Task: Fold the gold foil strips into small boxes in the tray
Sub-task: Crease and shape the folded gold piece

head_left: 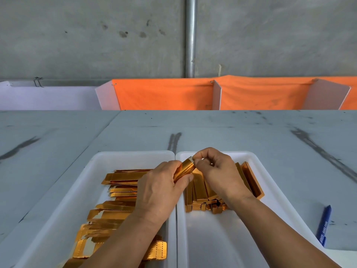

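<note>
Gold foil strip [185, 169] pinched (raised) between both hands' fingers [199, 163].

Gripping one gold foil strip [185, 170] in left hand [160, 187], pinching its far end with fingertips of right hand [220, 171]. Holding it over the seam between two white trays. Seeing flat strips [119, 177] piled in left tray [125, 153], folded boxes [199, 192] stacked in right tray [241, 153]. Also seeing blue pen [324, 225] on grey table [231, 132] right of trays, orange cloth [164, 93] behind, concrete wall [96, 35] and metal pipe [190, 35] above.
</note>
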